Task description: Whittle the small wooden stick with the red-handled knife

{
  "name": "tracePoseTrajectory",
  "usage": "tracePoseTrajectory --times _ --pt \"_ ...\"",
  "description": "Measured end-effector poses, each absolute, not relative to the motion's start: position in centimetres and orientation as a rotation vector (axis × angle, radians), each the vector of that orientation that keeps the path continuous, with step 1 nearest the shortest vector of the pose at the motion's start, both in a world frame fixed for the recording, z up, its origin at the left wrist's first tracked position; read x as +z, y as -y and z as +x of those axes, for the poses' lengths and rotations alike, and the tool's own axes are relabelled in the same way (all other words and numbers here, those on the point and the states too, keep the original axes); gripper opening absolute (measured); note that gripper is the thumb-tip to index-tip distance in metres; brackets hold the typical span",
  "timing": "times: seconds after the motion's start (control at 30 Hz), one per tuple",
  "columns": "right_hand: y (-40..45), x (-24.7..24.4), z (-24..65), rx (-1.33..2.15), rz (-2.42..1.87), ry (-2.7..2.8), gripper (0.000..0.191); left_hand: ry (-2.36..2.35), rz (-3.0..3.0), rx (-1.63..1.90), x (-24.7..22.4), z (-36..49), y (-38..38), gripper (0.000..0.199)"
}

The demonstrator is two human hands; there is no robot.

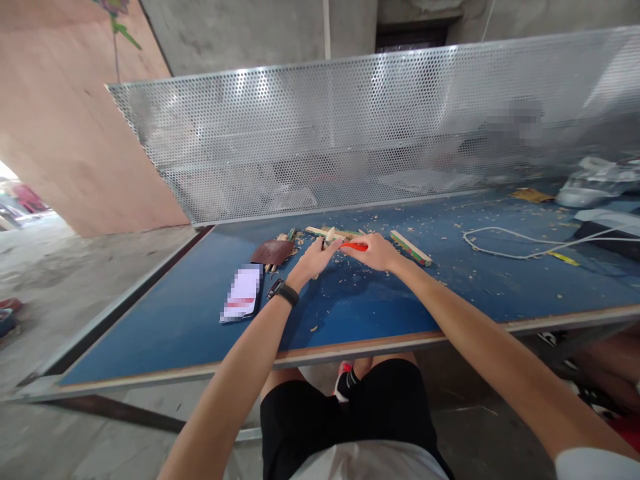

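Note:
My left hand (pixel 316 259), with a dark watch on its wrist, is closed around a small pale piece of wood (pixel 331 233) whose end sticks up past the fingers. Close beside it, my right hand (pixel 377 251) grips a knife with an orange-red handle (pixel 355 246); its blade is too small to make out. The two hands nearly meet over the blue tabletop (pixel 360 307). Just behind them lie wooden strips (pixel 316 231) with green edges. Another striped wooden strip (pixel 411 248) rests right of my right hand. Pale shavings are scattered all around.
Left of my hands lie a brown leather-like piece (pixel 273 252) over some sticks and a phone (pixel 242 293). A perforated metal screen (pixel 320 140) stands along the back. To the right are a looped white cable (pixel 500 253), a yellow strip (pixel 564 258) and plastic bags (pixel 593 183).

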State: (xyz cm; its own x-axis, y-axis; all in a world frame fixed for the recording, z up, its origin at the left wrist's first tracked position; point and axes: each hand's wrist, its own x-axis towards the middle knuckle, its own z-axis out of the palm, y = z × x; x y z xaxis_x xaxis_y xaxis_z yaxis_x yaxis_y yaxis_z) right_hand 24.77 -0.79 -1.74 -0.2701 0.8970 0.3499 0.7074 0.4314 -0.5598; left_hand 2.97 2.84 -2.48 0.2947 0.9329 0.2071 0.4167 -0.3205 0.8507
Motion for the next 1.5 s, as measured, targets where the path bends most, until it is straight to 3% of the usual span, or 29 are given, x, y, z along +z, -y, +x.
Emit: tracePoseTrajectory --times 0.2,0.47,0.73,1.0,1.5 --pt "0.7 -1.8 24.1 0.194 -1.499 2.007 0.057 -1.287 1.985 0.942 -1.7 3.2 -2.6 0.042" --pt "0.7 -1.8 23.9 0.268 -1.456 1.968 0.063 -1.356 1.967 1.041 -2.1 3.6 -2.7 0.047" --pt "0.9 -1.4 24.0 0.232 -1.427 2.003 0.058 -1.191 1.789 1.081 -2.0 3.5 -2.9 0.032" --pt "1.1 -1.1 24.1 0.215 -1.507 1.957 0.060 -1.046 1.699 1.092 -1.8 3.4 -2.7 0.045" --pt "1.4 -0.9 24.2 0.241 -1.461 1.926 0.066 -1.066 1.736 1.203 -0.8 3.5 -1.9 0.043"
